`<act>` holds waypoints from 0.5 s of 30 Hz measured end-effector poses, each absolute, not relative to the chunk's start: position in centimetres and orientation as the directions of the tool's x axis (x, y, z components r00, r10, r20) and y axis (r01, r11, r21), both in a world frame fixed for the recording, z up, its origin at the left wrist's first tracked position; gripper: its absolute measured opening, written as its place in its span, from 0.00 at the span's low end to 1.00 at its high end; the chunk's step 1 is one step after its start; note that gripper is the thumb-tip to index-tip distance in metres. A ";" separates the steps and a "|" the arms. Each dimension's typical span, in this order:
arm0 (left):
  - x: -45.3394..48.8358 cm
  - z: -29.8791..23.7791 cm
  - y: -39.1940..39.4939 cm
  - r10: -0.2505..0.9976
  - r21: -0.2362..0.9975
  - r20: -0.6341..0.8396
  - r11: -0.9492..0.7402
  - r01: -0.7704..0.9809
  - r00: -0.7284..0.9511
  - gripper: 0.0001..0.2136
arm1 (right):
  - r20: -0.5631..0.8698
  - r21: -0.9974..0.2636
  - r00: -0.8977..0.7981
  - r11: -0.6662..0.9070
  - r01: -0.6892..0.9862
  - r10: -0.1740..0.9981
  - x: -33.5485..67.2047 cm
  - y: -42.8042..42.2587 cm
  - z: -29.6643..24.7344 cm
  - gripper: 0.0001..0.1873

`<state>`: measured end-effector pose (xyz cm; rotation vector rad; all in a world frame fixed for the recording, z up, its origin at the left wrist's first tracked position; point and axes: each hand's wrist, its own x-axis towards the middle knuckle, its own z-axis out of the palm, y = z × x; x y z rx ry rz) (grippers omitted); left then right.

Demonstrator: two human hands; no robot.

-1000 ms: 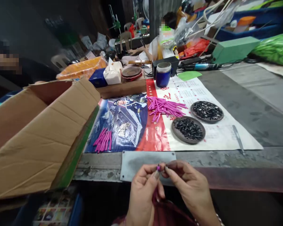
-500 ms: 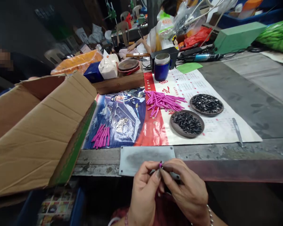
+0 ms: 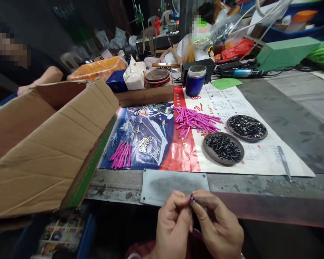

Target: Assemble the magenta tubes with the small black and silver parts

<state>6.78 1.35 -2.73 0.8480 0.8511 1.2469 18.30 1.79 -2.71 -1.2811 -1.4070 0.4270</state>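
My left hand (image 3: 174, 223) and my right hand (image 3: 218, 223) meet fingertip to fingertip at the table's front edge. Pinched between them is a pink stick (image 3: 191, 198); only its dark-tipped end shows, the rest being hidden by my fingers. Beyond them lies a loose pile of pink sticks (image 3: 196, 120), with a smaller bundle of pink sticks (image 3: 121, 154) to the left. Small white rings (image 3: 145, 143) are heaped beside that bundle. Two round dishes hold small dark pieces: a nearer dish (image 3: 241, 158) with short black rods, and a farther dish (image 3: 265, 136) with shiny black bits.
A grey metal plate (image 3: 175, 183) is fixed at the table edge. Tweezers (image 3: 284, 162) lie on the calendar sheet (image 3: 264, 162). An open cardboard box (image 3: 70, 144) stands left. Behind are a blue mug (image 3: 196, 82) and a wooden box (image 3: 148, 95). Another person's arm (image 3: 47, 76) reaches behind the cardboard box.
The view has shifted, so the table things appear farther right and slightly lower. Both hands keep the same pinch on the pink stick. The other person's forearm has come into sight behind the box.
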 end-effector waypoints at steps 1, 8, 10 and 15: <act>6.7 -2.7 1.3 0.991 0.907 -0.058 0.101 -0.410 0.117 0.04 | 0.490 -0.805 0.213 0.345 0.482 0.845 18.3 1.9 -2.7 0.08; 6.7 -2.6 1.0 0.992 0.956 0.060 -0.027 -0.292 0.106 0.06 | 0.601 -0.685 0.098 0.448 0.574 0.793 18.3 2.5 -1.8 0.13; 6.8 -2.7 0.7 0.993 0.957 0.053 -0.021 -0.289 0.105 0.05 | 0.623 -0.663 0.070 0.479 0.576 0.779 18.3 2.6 -1.8 0.15; 6.6 -2.5 0.3 0.993 0.960 0.087 -0.061 -0.274 0.083 0.06 | 0.582 -0.708 0.002 0.506 0.493 0.813 18.3 2.4 -2.0 0.14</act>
